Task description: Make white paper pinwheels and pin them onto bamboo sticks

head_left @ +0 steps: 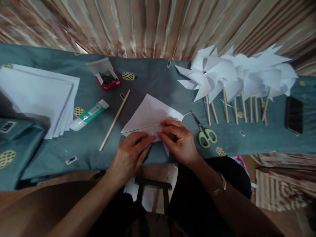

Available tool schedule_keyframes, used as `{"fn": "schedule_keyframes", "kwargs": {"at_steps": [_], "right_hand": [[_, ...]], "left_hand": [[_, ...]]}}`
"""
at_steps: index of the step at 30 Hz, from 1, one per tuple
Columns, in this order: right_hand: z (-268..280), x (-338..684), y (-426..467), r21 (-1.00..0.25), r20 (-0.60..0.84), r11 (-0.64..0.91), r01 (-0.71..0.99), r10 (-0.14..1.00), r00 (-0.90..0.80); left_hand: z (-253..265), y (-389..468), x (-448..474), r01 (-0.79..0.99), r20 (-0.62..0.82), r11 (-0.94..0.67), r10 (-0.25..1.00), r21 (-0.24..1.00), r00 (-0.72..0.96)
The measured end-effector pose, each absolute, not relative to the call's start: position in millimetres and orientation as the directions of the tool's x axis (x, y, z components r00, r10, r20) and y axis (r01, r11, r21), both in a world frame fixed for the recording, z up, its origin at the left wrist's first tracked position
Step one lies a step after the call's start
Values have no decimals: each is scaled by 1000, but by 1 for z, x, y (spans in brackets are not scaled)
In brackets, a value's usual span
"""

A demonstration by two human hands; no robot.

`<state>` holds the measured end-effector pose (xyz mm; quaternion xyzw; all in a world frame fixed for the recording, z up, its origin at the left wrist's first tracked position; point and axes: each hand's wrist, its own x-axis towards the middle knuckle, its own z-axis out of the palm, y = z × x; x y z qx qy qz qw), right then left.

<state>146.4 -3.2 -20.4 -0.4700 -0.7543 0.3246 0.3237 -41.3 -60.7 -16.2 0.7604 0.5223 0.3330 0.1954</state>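
A white sheet of paper (150,110) with crease lines lies at the near middle of the table, one corner pointing away from me. My left hand (132,149) is closed on its near edge, thumb and fingers pressed together. From the other side my right hand (179,141) pinches the same near part, its fingertips almost meeting the left ones. Part of the paper is hidden under both hands, and a narrow tip hangs below the right one. Just right of that hand lie scissors (203,131) with yellow-green handles. A thin wooden stick (115,120) rests left of the paper.
Several white paper pinwheels (209,72) on sticks lie at the right, beside a dark phone (293,114). To the left are a glue tube (89,115), an open red box (108,80) of small dark pieces and a stack of white paper (37,95). Curtains hang behind the table.
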Motion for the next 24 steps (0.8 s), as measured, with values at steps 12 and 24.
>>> {"fn": "schedule_keyframes", "kwargs": {"at_steps": [12,24], "right_hand": [[-17,144,-1,-714,226,396,577,911,-346],[-23,143,-6,-563,365,575,594,817,-446]], "left_hand": [[-21,-60,-41,661,303,-363,930,657,210],[-21,-59,-41,673,309,-370,926,641,215]]}}
